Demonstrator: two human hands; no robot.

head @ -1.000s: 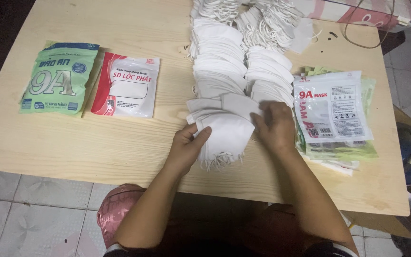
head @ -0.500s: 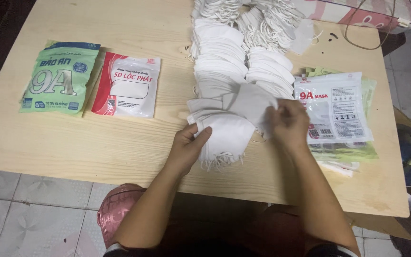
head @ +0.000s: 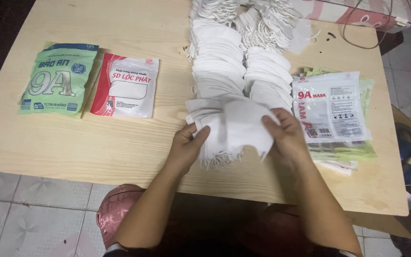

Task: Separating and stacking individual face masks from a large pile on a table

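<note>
Both hands, left hand (head: 185, 148) and right hand (head: 286, 134), pinch a small fanned stack of white soft fabric face masks (head: 236, 126) at its opposite edges, just above the pale wooden counter (head: 96, 143). The masks look light, floppy and prone to sliding apart, best gripped at the folded edges. Beyond the fingers lie two long rows of white masks (head: 241, 71); right of the right hand, clear printed packets (head: 331, 109); well left, a green packet (head: 58, 78) and a red-and-white packet (head: 125, 85).

The pale wooden worktop (head: 120, 152) carries a green packet (head: 59, 78), a red-and-white packet (head: 125, 85), white masks (head: 241, 71) and clear bags (head: 331, 109).
</note>
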